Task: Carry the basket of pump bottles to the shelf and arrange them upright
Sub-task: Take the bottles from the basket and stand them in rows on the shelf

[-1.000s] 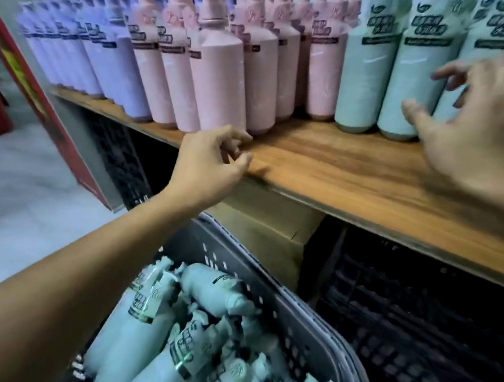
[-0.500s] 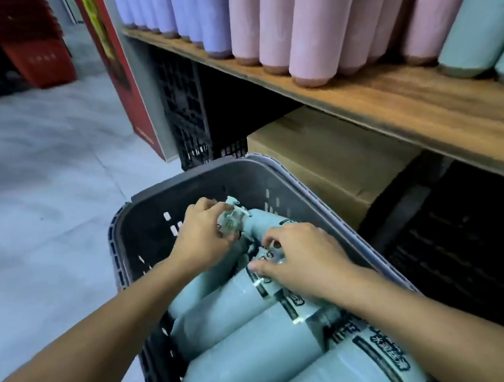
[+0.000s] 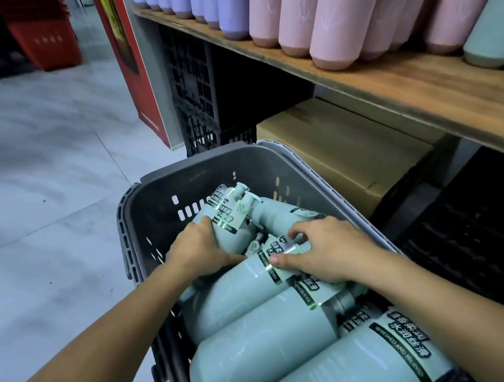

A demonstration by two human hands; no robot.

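Mint-green pump bottles [image 3: 259, 347] lie heaped in the grey basket [image 3: 211, 161] below the shelf [image 3: 420, 94]. My left hand [image 3: 199, 252] grips one and my right hand [image 3: 327, 253] clasps another's neck. If the pumps are tangled they could snag as I lift, and the glossy film might let one slip.

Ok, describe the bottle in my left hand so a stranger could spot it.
Start at the grey basket by the wooden shelf, full of mint-green bottles lying down. The bottle is at the far end, on the left side. Only it has the left hand curled over its labelled shoulder.
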